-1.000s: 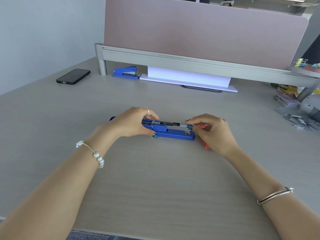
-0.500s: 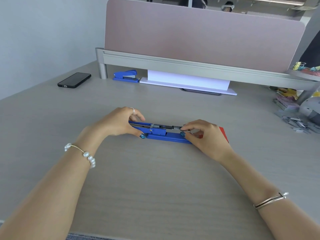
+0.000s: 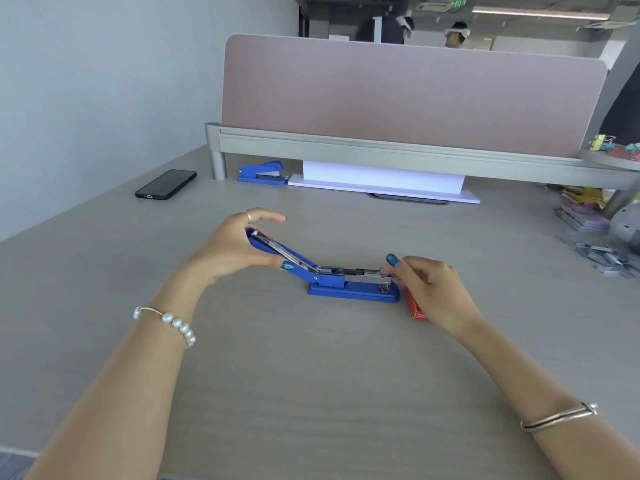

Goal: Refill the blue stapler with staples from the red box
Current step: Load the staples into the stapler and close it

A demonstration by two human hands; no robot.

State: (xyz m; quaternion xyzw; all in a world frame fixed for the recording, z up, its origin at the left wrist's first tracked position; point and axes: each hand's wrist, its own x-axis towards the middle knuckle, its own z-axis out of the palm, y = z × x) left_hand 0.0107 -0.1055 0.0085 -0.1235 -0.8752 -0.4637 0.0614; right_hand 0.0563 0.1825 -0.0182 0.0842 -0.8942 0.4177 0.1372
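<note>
The blue stapler point(image 3: 349, 289) stands on the desk in the middle of the view, its base flat and its lid swung up and back to the left. My left hand point(image 3: 232, 249) grips that raised lid. The metal staple channel lies exposed along the top. My right hand point(image 3: 427, 289) pinches the front end of the channel with thumb and fingers; whether staples are between the fingertips cannot be told. The red box point(image 3: 417, 310) lies on the desk just right of the stapler, mostly hidden under my right hand.
A second blue stapler point(image 3: 263, 173) and a black phone point(image 3: 166, 184) lie at the back left. White paper point(image 3: 381, 180) sits under the pink divider point(image 3: 412, 98). Loose staple strips point(image 3: 602, 258) and clips are piled at the right edge.
My left hand has lifted the stapler's lid from nearly flat to a raised angle. My right hand stays at the front end of the channel. The camera has tilted up.
</note>
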